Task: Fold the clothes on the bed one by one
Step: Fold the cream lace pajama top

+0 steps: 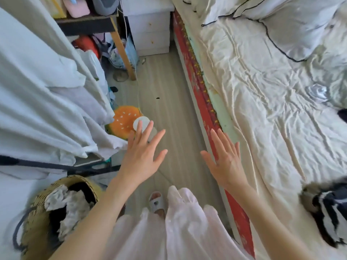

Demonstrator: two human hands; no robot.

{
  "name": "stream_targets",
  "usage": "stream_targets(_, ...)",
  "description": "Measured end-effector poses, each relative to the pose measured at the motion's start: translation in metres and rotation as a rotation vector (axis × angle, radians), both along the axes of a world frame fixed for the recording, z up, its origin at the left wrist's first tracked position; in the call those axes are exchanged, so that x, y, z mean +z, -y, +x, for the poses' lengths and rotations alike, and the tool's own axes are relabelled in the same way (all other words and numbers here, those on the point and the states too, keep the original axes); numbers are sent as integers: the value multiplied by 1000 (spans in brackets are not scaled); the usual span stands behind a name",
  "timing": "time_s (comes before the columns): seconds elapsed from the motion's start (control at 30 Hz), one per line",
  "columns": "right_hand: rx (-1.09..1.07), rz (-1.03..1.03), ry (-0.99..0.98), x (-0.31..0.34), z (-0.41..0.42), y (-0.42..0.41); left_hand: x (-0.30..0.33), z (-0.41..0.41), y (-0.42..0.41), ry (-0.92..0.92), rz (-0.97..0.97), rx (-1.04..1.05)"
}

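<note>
The bed (262, 102) fills the right side, covered by a wrinkled cream sheet. A black-and-white striped garment (328, 207) lies bunched at its lower right edge, and greyish crumpled clothes (330, 77) sit at the far right. My left hand (142, 156) hovers over the floor with fingers spread and straight, holding nothing. My right hand (225, 160) is held out flat by the bed's red side panel (204, 102), also holding nothing. Neither hand touches any garment.
White fabric (41, 94) hangs over furniture on the left. A woven basket (43, 212) with crumpled cloth stands at lower left. A burger-shaped cushion (124, 121) lies on the wooden floor (169, 87). A white drawer unit (150, 29) stands at the far end of the narrow aisle.
</note>
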State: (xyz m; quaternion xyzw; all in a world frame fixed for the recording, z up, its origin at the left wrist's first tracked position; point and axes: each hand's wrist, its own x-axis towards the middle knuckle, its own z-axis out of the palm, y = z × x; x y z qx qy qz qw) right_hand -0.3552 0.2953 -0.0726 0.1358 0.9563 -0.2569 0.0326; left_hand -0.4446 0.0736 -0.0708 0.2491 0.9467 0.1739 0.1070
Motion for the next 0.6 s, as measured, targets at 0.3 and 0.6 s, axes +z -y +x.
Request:
stream_targets(0.3,-279,97,-56,0,-57,-74,0,-110,-107,2,-13,-327)
stream_targets(0.6,-467,107,-3,-5,-129,-196,-2,-215,-263,20,-115,-546)
